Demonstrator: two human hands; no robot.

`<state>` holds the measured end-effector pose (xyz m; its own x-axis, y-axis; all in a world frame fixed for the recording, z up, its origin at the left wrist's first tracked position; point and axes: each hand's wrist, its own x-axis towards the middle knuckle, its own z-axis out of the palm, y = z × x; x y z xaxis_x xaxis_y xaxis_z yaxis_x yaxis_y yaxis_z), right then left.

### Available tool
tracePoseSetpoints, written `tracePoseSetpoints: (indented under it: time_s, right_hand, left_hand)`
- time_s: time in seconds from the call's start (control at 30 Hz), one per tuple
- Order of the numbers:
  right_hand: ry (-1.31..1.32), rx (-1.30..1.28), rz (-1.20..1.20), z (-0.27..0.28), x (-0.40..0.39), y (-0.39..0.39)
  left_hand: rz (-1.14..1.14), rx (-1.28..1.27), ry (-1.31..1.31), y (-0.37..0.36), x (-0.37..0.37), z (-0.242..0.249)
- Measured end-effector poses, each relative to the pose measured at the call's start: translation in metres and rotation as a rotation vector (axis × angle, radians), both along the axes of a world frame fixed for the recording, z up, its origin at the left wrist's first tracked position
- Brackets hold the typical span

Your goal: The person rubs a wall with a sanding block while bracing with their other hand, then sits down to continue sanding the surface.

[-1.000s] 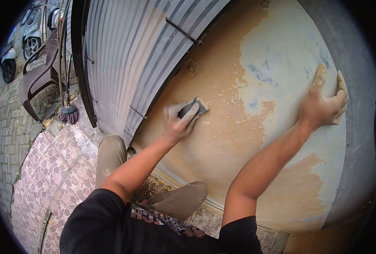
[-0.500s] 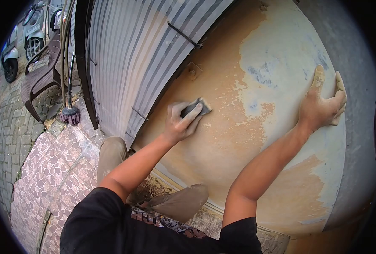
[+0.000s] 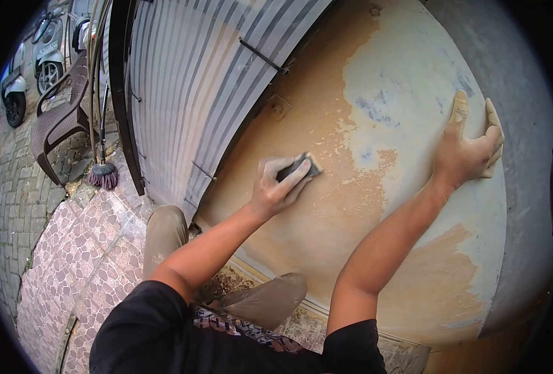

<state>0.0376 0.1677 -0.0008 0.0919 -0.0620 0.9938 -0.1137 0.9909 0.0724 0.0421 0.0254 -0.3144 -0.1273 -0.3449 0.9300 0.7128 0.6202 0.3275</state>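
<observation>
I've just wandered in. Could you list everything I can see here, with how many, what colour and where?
Large curved panel: one, tan with pale grey patches, centre to right
Sanding block: one, dark grey, against the panel
Striped sheet: one, grey and white, upper left of centre
Ties: several, dark, on the sheet
Scooters: at least two, pale, far upper left
Chair: one, brown, left
Brush: one, purplish bristles, beside the chair
Paving: many blocks, grey, far left
Tiled floor: one, pinkish, lower left
T-shirt: one, black, bottom
Trousers: one pair, brownish, lower centre
Hands: two, dusty; left holding the block, right at the panel's right edge
</observation>
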Motion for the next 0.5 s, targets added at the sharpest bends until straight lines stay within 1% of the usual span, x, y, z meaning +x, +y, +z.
tracePoseSetpoints:
  time_s: [0.03,0.07,0.13,0.17,0.27,0.3,0.33,0.4,0.43,0.5]
  right_hand:
    - [-0.002,0.001,-0.002,-0.001,0.001,0.0]
    - [-0.001,0.002,0.0,-0.001,0.001,-0.001]
    - [0.012,-0.002,0.009,0.0,0.0,-0.001]
    - [0.012,-0.007,0.014,-0.001,-0.001,-0.002]
    - [0.004,0.009,0.006,-0.001,0.0,0.0]
    - [0.006,0.005,0.002,-0.001,0.001,0.0]
    - [-0.001,0.013,0.01,-0.001,0.002,-0.001]
    - [-0.001,0.023,0.014,0.0,0.004,-0.001]
    - [0.001,0.023,0.013,-0.001,0.003,-0.001]
    - [0.0,0.015,0.004,-0.003,0.003,0.0]
  left_hand:
    - [-0.005,-0.051,-0.024,0.002,0.008,-0.031]
    - [-0.004,-0.054,-0.016,0.004,0.016,-0.036]
    - [-0.031,-0.038,-0.162,0.001,0.029,-0.024]
    - [-0.067,0.0,-0.137,0.007,0.022,-0.012]
    - [-0.077,0.075,-0.009,-0.008,0.002,0.1]
    - [-0.078,0.087,0.023,-0.01,-0.002,0.121]
    - [-0.084,0.087,0.024,-0.008,-0.003,0.12]
    - [0.009,0.082,0.055,-0.001,-0.005,0.109]
    - [0.029,0.024,0.047,0.003,-0.002,0.077]
    - [0.007,-0.068,-0.015,0.012,0.01,-0.014]
